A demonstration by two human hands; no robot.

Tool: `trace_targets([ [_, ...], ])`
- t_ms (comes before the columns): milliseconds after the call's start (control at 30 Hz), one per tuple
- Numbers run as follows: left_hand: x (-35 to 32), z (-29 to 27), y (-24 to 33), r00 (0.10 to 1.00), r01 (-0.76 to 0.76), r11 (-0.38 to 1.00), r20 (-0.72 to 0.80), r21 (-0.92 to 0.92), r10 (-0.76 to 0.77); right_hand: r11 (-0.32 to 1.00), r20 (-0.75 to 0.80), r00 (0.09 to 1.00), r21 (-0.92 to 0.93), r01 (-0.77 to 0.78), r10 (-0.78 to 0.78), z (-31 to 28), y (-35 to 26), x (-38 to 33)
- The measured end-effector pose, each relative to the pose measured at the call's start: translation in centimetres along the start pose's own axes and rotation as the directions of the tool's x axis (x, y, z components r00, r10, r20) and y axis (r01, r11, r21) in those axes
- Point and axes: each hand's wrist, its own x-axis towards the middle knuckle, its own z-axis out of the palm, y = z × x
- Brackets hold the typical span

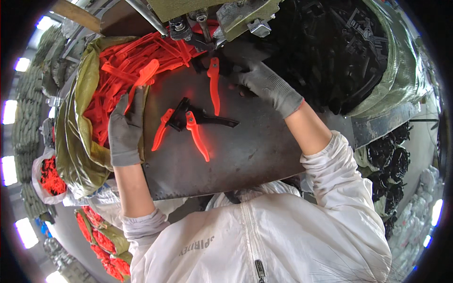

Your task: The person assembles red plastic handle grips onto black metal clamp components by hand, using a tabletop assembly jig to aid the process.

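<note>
My left hand (126,132), in a grey glove, closes on a red plastic lever (148,71) at the right edge of the sack of red parts. My right hand (266,82), gloved too, reaches under the machine head and grips a dark black plastic part (228,66); its fingertips are hard to see against the black. A red lever (214,87) hangs toward me from that part, below the machine's tool (205,29). Nearer on the metal table lie black pieces (214,120) with two red levers, one left (162,131) and one right (197,137).
A green woven sack (78,137) full of red levers (125,59) stands at the left. At the right, another sack (403,61) holds many black parts (330,52). The metal table (188,177) has a curved front edge close to my body. More bagged red parts (101,238) sit lower left.
</note>
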Motion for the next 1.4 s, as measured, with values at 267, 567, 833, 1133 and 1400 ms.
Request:
trace_targets([
  [267,-3.8,4.8,-5.0,0.827,0.491,0.697,0.531,-0.522,-0.185,0.997,-0.018,0.999,0.073,-0.031,0.033,-0.5,2.1,0.4],
  [567,-11.0,12.1,-7.4,0.664,0.683,0.586,0.704,-0.436,-0.25,0.373,-0.035,0.437,-0.584,0.721,-0.899,2.5,3.4,0.3],
  [833,-9.4,13.0,-13.2,0.909,0.003,0.712,0.295,0.703,-0.295,0.678,-0.314,0.889,0.576,0.457,-0.333,-0.8,-0.7,-8.0],
  [1133,-7.7,14.2,-15.8,0.533,-0.816,-0.381,0.82,0.434,-0.209,0.962,-0.224,0.936,-0.089,0.259,-0.273,-3.5,3.0,-8.2],
  [1400,-1.0,6.6,-12.4,0.97,-0.13,0.438,0.206,0.889,-0.13,0.604,-0.434,0.831,-0.782,-0.154,-0.349,-13.4,9.1,-7.0],
])
